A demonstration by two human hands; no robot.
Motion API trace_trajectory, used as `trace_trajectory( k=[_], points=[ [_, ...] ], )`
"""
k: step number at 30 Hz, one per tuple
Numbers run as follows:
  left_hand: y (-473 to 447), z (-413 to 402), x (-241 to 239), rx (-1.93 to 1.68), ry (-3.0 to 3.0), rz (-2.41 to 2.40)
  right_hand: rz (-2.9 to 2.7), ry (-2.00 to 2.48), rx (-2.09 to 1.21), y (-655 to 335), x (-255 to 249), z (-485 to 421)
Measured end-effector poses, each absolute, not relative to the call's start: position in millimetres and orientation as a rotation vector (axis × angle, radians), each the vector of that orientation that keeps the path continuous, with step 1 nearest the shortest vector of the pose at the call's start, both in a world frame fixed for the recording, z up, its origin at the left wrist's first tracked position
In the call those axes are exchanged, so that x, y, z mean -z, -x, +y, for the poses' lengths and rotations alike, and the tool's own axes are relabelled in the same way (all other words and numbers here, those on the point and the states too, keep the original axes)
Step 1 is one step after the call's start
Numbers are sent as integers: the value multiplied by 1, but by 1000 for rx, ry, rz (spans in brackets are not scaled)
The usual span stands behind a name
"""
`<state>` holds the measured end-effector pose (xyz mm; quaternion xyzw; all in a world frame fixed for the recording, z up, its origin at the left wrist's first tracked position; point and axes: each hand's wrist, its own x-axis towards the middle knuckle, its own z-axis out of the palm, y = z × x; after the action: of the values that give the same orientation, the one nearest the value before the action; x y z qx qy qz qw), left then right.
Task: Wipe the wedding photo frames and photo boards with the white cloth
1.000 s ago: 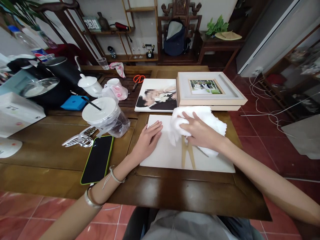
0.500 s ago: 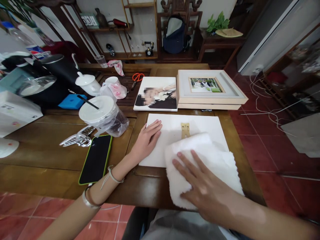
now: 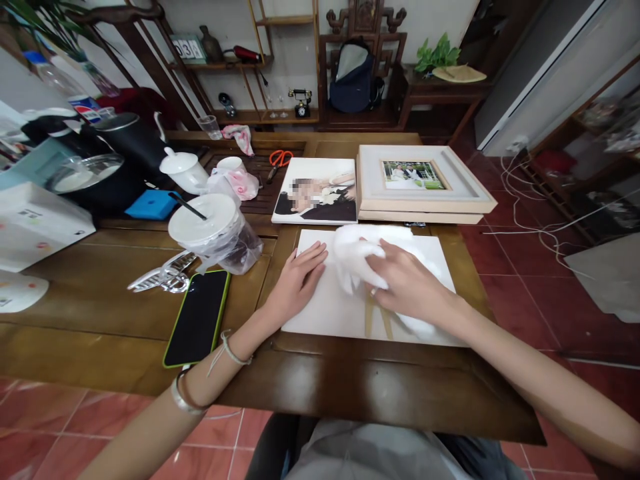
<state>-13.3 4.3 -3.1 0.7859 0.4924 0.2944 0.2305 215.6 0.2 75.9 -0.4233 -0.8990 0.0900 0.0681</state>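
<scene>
Smartphone on the worktop lies at 8 o'clock from the left hand, whose fingers are stretched out flat on the left end of a white rectangular panel, grasping nothing. That panel runs away toward 3 o'clock, its long axis from 9 to 3. A canvas print lies beyond it at 12. White cloth sits bunched on the panel at 2 o'clock from the left hand, with no clear long axis; tan strips show at its 6 o'clock. The right hand is nearer: its fingers curl into the cloth, gripping it, the main bunch toward their 10 o'clock. A framed photo lies at that hand's 12.
</scene>
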Motion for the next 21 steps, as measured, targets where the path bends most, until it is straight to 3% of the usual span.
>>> trace_trajectory(
  k=[8,17,21],
  points=[
    [13,4,2,-809,-2145,1361,-2851,1244,-246,-194,-59,13],
    [12,4,0,-810,-2148,1362,-2953,724,-377,-208,-58,-86],
    [12,4,-1,-812,-2148,1365,-2927,685,-601,-219,-75,-95]
  ],
)
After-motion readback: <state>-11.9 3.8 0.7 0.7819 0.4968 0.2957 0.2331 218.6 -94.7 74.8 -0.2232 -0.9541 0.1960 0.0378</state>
